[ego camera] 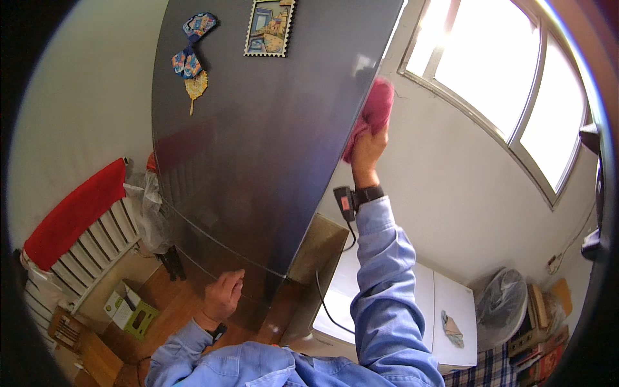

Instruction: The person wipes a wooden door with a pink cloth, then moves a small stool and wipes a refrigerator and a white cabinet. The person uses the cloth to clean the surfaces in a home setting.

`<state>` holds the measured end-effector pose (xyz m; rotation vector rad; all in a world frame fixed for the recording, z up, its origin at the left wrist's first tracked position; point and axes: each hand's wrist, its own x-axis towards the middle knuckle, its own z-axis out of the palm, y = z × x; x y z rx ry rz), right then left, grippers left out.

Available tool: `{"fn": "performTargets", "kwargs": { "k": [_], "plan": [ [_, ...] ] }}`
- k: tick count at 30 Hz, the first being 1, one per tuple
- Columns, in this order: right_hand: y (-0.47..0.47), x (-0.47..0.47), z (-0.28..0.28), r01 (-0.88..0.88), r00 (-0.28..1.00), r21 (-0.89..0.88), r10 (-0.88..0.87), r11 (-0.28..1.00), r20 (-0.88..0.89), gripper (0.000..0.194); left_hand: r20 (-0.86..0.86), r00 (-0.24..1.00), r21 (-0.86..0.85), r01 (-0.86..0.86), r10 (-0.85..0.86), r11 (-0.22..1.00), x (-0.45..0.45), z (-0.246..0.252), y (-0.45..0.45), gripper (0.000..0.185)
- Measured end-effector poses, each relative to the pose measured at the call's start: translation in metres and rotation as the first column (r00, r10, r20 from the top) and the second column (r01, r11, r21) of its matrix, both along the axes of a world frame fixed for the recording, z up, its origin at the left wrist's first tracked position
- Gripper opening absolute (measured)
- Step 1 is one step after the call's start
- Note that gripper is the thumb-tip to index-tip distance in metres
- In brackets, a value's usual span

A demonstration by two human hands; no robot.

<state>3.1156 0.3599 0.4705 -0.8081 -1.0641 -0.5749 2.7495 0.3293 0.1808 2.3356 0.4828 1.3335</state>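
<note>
A tall, dark refrigerator [251, 135] with a glossy front stands right before me. My right hand [369, 150] is raised and grips a pink cloth [378, 104], which lies along the refrigerator's right edge. A black strap with a small cabled device [345, 203] sits on that wrist. Low in front of the refrigerator's lower part is my left hand [225, 295], its fingers loosely bent; nothing shows in it, though the palm is hidden. A painted picture magnet [269, 29] and a blue patterned ornament with a yellow fan shape [196, 84] are on the door.
At left, a red cloth [77, 215] covers the top of a white radiator [96, 242]. A green-and-white box [130, 312] and a wooden chair [87, 343] stand on the floor. To the right are a white chest appliance [454, 309], a plastic-covered round object [503, 305] and a window [488, 63].
</note>
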Motion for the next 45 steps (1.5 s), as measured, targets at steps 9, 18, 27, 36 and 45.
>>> {"fn": "performTargets", "kwargs": {
  "k": [9,18,27,36,45],
  "plan": [
    [-0.015,0.027,0.066,-0.062,0.993,-0.093,0.071,0.994,0.095,0.026,-0.079,0.996,0.016,-0.042,0.043,0.999,0.013,0.01,0.024,0.056],
    [-0.031,-0.014,0.223,-0.34,0.898,-0.151,0.368,0.928,0.241,0.025,-0.138,0.979,0.021,-0.148,0.149,0.989,0.007,0.003,0.056,0.068],
    [0.052,0.132,-0.017,0.174,0.979,-0.252,-0.194,0.952,-0.059,0.028,-0.215,0.971,-0.063,-0.119,0.103,0.991,0.005,0.007,0.063,0.075],
    [-0.022,0.009,-0.291,-0.638,0.396,-0.131,0.177,0.759,-0.901,0.043,-0.126,0.988,0.06,-0.079,0.086,0.995,0.046,0.002,0.077,0.082],
    [-0.015,0.027,-0.096,-0.287,0.953,-0.291,0.243,0.912,-0.18,0.047,-0.158,0.98,0.09,-0.111,0.124,0.99,0.055,-0.01,0.083,0.082]
  ]
}}
